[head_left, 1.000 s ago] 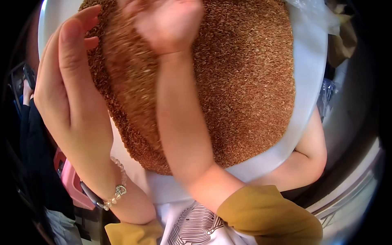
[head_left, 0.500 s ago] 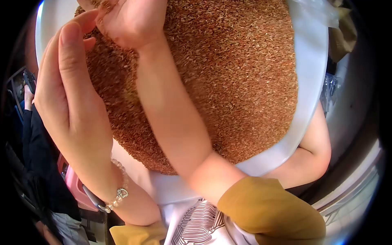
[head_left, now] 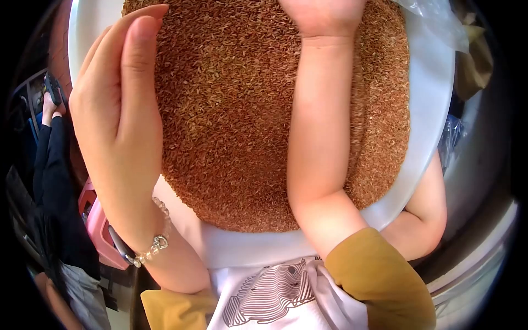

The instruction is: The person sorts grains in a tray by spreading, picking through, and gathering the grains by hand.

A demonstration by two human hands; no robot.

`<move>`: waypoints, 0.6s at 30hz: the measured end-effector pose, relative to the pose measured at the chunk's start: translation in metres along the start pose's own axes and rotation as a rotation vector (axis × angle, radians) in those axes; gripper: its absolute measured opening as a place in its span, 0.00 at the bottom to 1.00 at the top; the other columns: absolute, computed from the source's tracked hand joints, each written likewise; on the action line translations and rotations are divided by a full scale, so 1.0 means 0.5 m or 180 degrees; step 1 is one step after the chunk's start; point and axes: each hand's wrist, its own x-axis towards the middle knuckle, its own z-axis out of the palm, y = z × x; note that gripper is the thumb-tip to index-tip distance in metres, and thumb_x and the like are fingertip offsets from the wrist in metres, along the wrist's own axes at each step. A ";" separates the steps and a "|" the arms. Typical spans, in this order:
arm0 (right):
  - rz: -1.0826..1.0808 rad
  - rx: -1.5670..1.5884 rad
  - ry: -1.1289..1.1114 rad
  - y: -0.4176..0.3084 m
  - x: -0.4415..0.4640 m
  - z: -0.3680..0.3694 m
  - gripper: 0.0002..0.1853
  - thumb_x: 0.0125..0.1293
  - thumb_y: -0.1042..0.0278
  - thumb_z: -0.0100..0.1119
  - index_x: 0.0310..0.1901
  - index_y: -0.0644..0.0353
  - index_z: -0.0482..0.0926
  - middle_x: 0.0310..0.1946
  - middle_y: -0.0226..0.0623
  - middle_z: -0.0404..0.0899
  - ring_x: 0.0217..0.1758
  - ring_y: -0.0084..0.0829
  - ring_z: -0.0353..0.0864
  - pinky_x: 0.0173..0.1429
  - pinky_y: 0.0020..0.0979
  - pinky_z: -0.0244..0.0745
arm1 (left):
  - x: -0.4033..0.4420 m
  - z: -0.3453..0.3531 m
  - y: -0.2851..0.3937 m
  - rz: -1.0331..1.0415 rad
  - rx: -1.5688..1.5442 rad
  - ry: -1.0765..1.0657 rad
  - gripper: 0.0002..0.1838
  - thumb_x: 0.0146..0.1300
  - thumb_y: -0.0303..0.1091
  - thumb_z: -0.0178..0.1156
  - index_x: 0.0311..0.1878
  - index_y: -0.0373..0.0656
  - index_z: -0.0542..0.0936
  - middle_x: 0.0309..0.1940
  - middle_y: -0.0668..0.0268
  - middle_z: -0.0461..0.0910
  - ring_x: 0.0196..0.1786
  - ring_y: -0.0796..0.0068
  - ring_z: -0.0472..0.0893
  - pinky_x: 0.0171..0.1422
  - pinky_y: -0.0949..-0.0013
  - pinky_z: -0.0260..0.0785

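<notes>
A white tray (head_left: 429,93) holds a broad layer of reddish-brown grain (head_left: 231,121). My left hand (head_left: 118,88), with a beaded bracelet (head_left: 158,242) at the wrist, is at the tray's left side. Its fingers curve over the grain's left edge, apart from the thumb at the tip, and nothing shows between them. At the top edge, right of the middle, is my right hand (head_left: 324,14). Only its wrist end shows over the grain; the fingers are cut off by the frame.
Clear plastic (head_left: 440,25) lies over the tray's upper right corner, beside a brown bag (head_left: 474,60). A pink plastic stool (head_left: 102,236) stands at the lower left. Another person's dark-clothed legs (head_left: 60,192) extend along the left.
My right hand has swept from the upper left across the grain to the right, and its fingers have left view. My left hand keeps its curved pose while the whole view has shifted slightly.
</notes>
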 end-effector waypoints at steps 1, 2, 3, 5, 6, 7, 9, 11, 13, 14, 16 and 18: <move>-0.0009 -0.0068 0.0011 -0.015 -0.001 -0.006 0.33 0.74 0.50 0.41 0.65 0.76 0.63 0.67 0.60 0.63 0.74 0.52 0.59 0.75 0.47 0.58 | -0.001 0.001 0.003 -0.0045 0.0002 -0.0025 0.18 0.78 0.38 0.45 0.54 0.36 0.81 0.53 0.60 0.82 0.54 0.71 0.81 0.61 0.69 0.71; -0.0017 -0.0138 0.0026 -0.025 -0.002 -0.009 0.33 0.73 0.50 0.41 0.65 0.76 0.63 0.67 0.60 0.64 0.73 0.52 0.59 0.75 0.47 0.58 | -0.002 0.005 0.011 -0.0146 -0.0025 -0.0053 0.18 0.77 0.38 0.46 0.54 0.36 0.81 0.53 0.60 0.82 0.54 0.71 0.81 0.61 0.69 0.71; -0.0050 -0.0158 0.0039 -0.032 -0.002 -0.009 0.32 0.73 0.51 0.41 0.65 0.76 0.64 0.67 0.60 0.65 0.73 0.52 0.60 0.75 0.47 0.58 | -0.003 0.006 0.016 -0.0218 -0.0067 -0.0062 0.18 0.77 0.37 0.46 0.54 0.36 0.81 0.53 0.60 0.82 0.55 0.71 0.81 0.61 0.70 0.71; 0.0030 -0.0243 0.0063 -0.039 0.000 -0.012 0.32 0.73 0.52 0.41 0.64 0.77 0.64 0.67 0.59 0.65 0.73 0.51 0.60 0.75 0.46 0.58 | -0.002 0.008 0.024 -0.0336 -0.0167 -0.0062 0.17 0.77 0.37 0.47 0.54 0.36 0.81 0.53 0.60 0.82 0.56 0.71 0.80 0.62 0.70 0.71; 0.0071 -0.0286 0.0076 -0.042 -0.001 -0.011 0.32 0.73 0.52 0.41 0.64 0.77 0.64 0.67 0.59 0.65 0.73 0.51 0.60 0.75 0.46 0.58 | -0.002 0.008 0.027 -0.0384 -0.0225 -0.0054 0.17 0.77 0.37 0.47 0.54 0.36 0.81 0.53 0.60 0.82 0.56 0.71 0.80 0.62 0.71 0.71; 0.0111 -0.0312 0.0085 -0.046 -0.002 -0.009 0.32 0.73 0.52 0.41 0.64 0.77 0.64 0.67 0.59 0.65 0.73 0.51 0.60 0.75 0.46 0.58 | -0.002 0.008 0.025 -0.0357 -0.0244 -0.0057 0.17 0.77 0.37 0.47 0.54 0.36 0.81 0.53 0.60 0.82 0.56 0.71 0.80 0.62 0.71 0.71; 0.0188 -0.0362 0.0102 -0.058 -0.006 -0.007 0.31 0.73 0.53 0.41 0.63 0.78 0.65 0.67 0.59 0.65 0.73 0.51 0.60 0.75 0.45 0.58 | -0.001 0.005 0.016 -0.0303 -0.0281 -0.0066 0.17 0.77 0.37 0.47 0.54 0.36 0.81 0.53 0.59 0.82 0.57 0.71 0.80 0.62 0.71 0.71; 0.0149 -0.0543 0.0143 -0.079 -0.008 -0.014 0.31 0.73 0.54 0.42 0.63 0.78 0.65 0.66 0.59 0.66 0.73 0.51 0.61 0.75 0.45 0.59 | -0.001 0.004 0.012 -0.0253 -0.0353 -0.0086 0.17 0.77 0.36 0.47 0.54 0.36 0.81 0.53 0.59 0.82 0.57 0.71 0.80 0.62 0.70 0.71; 0.0128 -0.0710 0.0171 -0.103 -0.015 -0.017 0.30 0.72 0.56 0.45 0.63 0.77 0.66 0.65 0.58 0.68 0.72 0.51 0.62 0.75 0.44 0.59 | -0.001 0.006 0.010 -0.0249 -0.0428 -0.0103 0.17 0.77 0.36 0.47 0.54 0.36 0.80 0.53 0.59 0.82 0.57 0.71 0.80 0.63 0.70 0.71; 0.0083 -0.0773 0.0220 -0.115 -0.018 -0.017 0.29 0.72 0.56 0.45 0.63 0.76 0.66 0.65 0.58 0.68 0.72 0.50 0.62 0.75 0.44 0.59 | -0.001 0.006 0.010 -0.0264 -0.0461 -0.0105 0.17 0.77 0.35 0.47 0.54 0.35 0.80 0.54 0.59 0.82 0.57 0.70 0.80 0.63 0.70 0.71; -0.0014 -0.0893 0.0311 -0.132 -0.020 -0.012 0.29 0.72 0.56 0.46 0.63 0.75 0.66 0.65 0.57 0.69 0.72 0.49 0.63 0.75 0.44 0.59 | -0.001 0.004 0.009 -0.0271 -0.0437 -0.0104 0.17 0.77 0.35 0.47 0.54 0.35 0.80 0.54 0.59 0.82 0.57 0.70 0.80 0.63 0.70 0.71; -0.0039 -0.1084 0.0242 -0.136 -0.020 -0.015 0.28 0.72 0.57 0.46 0.64 0.72 0.67 0.66 0.56 0.68 0.73 0.47 0.62 0.75 0.42 0.59 | -0.002 0.006 0.008 -0.0257 -0.0347 -0.0113 0.17 0.77 0.35 0.46 0.54 0.34 0.80 0.54 0.59 0.82 0.57 0.70 0.80 0.63 0.69 0.71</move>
